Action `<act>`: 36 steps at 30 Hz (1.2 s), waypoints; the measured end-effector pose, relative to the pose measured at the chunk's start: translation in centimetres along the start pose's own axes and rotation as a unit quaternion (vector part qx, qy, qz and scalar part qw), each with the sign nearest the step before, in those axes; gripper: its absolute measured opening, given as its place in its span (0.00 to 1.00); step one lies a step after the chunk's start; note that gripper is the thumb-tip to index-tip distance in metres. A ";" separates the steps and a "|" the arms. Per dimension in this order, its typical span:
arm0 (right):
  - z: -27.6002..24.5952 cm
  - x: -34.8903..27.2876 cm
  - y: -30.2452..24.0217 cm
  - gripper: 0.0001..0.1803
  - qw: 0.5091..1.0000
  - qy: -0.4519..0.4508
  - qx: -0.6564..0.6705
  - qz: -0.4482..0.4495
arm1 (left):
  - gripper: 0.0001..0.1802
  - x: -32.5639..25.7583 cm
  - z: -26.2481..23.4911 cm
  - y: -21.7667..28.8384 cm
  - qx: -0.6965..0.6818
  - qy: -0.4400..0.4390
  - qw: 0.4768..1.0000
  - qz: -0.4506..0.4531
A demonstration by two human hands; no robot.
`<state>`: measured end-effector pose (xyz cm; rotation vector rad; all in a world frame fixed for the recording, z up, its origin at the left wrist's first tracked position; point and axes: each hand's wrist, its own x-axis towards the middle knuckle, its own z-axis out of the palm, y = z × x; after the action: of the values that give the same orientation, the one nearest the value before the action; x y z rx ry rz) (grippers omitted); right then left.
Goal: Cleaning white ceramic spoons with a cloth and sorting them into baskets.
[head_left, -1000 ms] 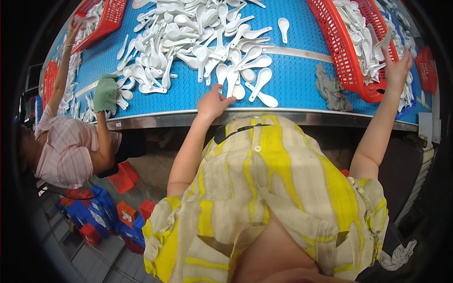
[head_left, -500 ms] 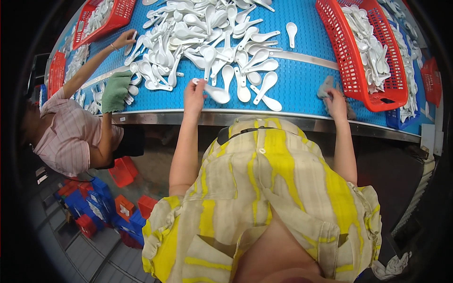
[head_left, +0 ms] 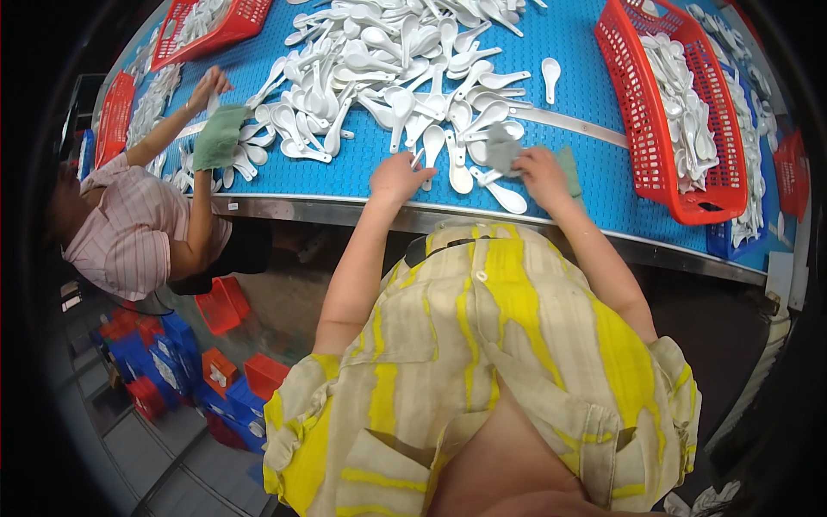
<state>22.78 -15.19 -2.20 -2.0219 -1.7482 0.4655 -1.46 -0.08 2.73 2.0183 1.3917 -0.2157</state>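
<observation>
White ceramic soup spoons point(head_left: 379, 60) lie in a big heap on the blue textured belt. My left hand point(head_left: 398, 179) is closed at the near edge of the heap, and a small end of a white spoon point(head_left: 417, 159) sticks out by its fingers; the rest of it is hidden. To its right, my right hand point(head_left: 543, 177) pinches a grey-green cloth point(head_left: 501, 148), held over the spoons. Between my hands lie a loose spoon point(head_left: 461, 178) and another spoon point(head_left: 510, 201) nearest the belt's front edge.
At the right stands a red basket point(head_left: 642, 129) with spoons in it. A single spoon point(head_left: 550, 79) lies apart from the heap. On my left a co-worker point(head_left: 129, 233) handles spoons with a green cloth point(head_left: 219, 138). Another red basket point(head_left: 207, 47) stands far left.
My right hand has moved left with the cloth, from beside the red basket to over the spoons. My left hand has moved right, and its spoon's bowl no longer shows.
</observation>
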 end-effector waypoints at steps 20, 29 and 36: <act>3.9 4.1 -7.3 0.14 0.970 -0.173 0.007 -0.169 | 0.20 4.8 2.2 -3.1 -0.505 -0.067 0.857 -0.080; -5.5 5.6 -4.1 0.15 0.978 0.131 0.162 0.024 | 0.14 3.1 0.6 -2.9 -0.553 -0.037 0.826 -0.106; -0.7 4.5 1.1 0.18 0.988 0.070 -0.117 -0.077 | 0.07 -0.7 -1.7 -3.7 -0.668 -0.115 0.722 -0.141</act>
<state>24.72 -10.93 -2.10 -1.9973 -1.9262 0.0687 -5.38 1.22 2.76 0.5367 1.0921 0.3443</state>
